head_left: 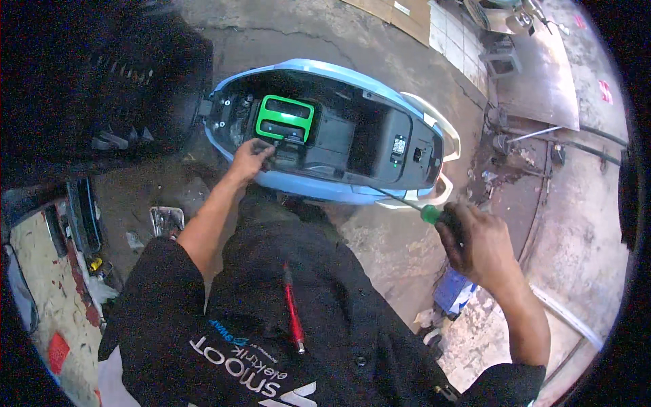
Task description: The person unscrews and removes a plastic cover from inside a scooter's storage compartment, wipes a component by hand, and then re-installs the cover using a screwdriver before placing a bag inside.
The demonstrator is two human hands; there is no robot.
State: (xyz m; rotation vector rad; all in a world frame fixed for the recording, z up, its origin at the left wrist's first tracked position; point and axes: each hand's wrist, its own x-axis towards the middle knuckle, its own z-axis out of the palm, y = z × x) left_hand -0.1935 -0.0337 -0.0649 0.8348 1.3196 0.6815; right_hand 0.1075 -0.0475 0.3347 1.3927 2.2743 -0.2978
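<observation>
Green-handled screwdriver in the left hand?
No, the right hand holds the green-handled screwdriver, while the left hand is near the bright green frame.

Green-handled screwdriver [430, 214] in right fingers [466, 217]

Your fisheye view fell to black at its corners and bent straight edges near the rim. Brightness washed out the pale surface [586, 251] at your right, while the upper left sank into grainy shadow. Your dark shirt [254, 292] showed speckled noise; the blue scooter body [315, 66] caught a soft sheen.
</observation>
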